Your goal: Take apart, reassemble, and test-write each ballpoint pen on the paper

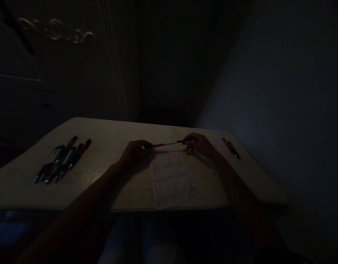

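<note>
My left hand (136, 152) is closed in a pinch on a red pen barrel (159, 145). Out of the barrel's right end runs a thin ink refill (170, 143), which reaches a dark pen part (181, 141). That dark part sits between the thumb and fingers of my right hand (199, 143). Both hands are just above the far end of a scribbled sheet of paper (171, 179), which lies creased on the table. The dim light hides the finer details of the pen parts.
On the table (111, 132), a bunch of several pens (60, 159) lies to the left. Near the right edge lie a couple of pens (232, 149). A wall (281, 91) rises on the right, and dark furniture with a gilded ornament (56, 31) stands behind at left.
</note>
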Motion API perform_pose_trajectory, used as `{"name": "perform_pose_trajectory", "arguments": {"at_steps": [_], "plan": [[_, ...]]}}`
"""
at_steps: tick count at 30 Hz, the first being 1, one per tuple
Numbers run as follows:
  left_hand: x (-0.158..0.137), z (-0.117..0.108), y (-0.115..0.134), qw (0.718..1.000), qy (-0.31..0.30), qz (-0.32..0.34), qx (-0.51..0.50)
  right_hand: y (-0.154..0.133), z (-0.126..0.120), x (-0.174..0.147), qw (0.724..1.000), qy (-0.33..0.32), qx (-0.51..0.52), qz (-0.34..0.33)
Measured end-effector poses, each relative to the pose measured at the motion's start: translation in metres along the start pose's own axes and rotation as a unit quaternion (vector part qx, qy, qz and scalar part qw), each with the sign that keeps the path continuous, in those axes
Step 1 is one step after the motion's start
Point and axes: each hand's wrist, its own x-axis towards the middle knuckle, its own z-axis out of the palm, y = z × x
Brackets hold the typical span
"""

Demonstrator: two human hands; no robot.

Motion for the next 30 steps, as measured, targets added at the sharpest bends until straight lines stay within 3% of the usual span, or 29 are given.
{"name": "perform_pose_trajectory", "arguments": {"at_steps": [13,30], "plan": [[0.0,0.0,-0.001,1.0,-0.01,0.02,0.0,-0.002,0.001,0.0,0.997,-0.003,0.047,0.059],[-0.001,-0.001,0.008,0.999,-0.034,0.036,0.003,-0.001,0.026,-0.001,0.992,-0.019,0.12,0.038]]}}
